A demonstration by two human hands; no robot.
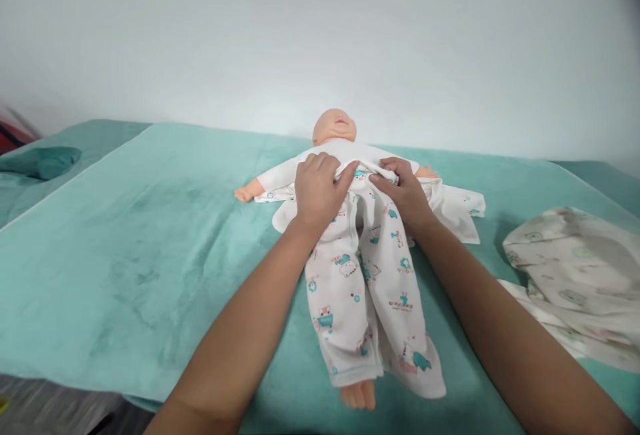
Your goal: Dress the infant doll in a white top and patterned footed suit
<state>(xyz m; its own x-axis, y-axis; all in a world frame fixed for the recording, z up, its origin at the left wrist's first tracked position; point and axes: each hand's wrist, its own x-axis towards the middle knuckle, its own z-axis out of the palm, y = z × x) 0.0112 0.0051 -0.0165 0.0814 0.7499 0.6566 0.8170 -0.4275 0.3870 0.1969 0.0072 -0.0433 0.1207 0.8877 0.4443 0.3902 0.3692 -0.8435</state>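
Observation:
A baby doll (336,130) lies on its back, head toward the wall, with printed white pants (345,268) on its legs. My left hand (320,188) pinches the waistband on the left side, thumb along the top edge. On the right side, my right hand (400,188) grips the same waistband between thumb and fingers. One doll foot (358,395) pokes out of the left pant leg; the other foot is hidden. Under the doll spreads an opened white printed shirt (450,205), its sleeves reaching out to both sides. A plain white top covers the doll's chest and arms.
A teal cloth (150,242) covers the table. At the right lies a crumpled pile of pale printed fabric (575,275). Behind the table rises a white wall (300,35). Dark floor (50,405) shows at the lower left, past the table's edge.

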